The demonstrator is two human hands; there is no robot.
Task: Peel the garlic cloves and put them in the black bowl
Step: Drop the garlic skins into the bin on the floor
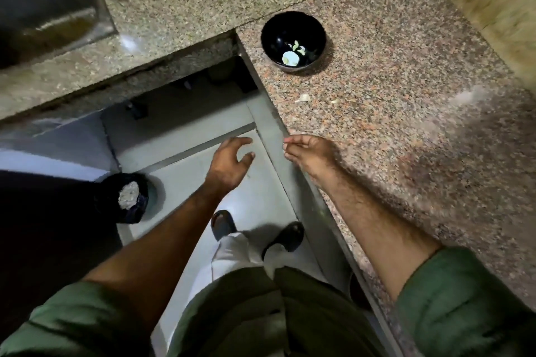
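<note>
Speckled granite counter (406,139) wraps a corner above grey tiled floor (179,136); black bowl (293,40) holding peeled garlic sits far. Left hand (229,161) loosely spread; right hand (307,151) fingers pinched, contents unclear

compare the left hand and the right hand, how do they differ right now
The left hand hangs over the floor, off the countertop; the right hand sits at the countertop's edge. The left hand's fingers are loosely spread and hold nothing; the right hand's fingertips are drawn together, though whether they pinch anything is too small to tell. Both reach forward, short of the black bowl.
</note>
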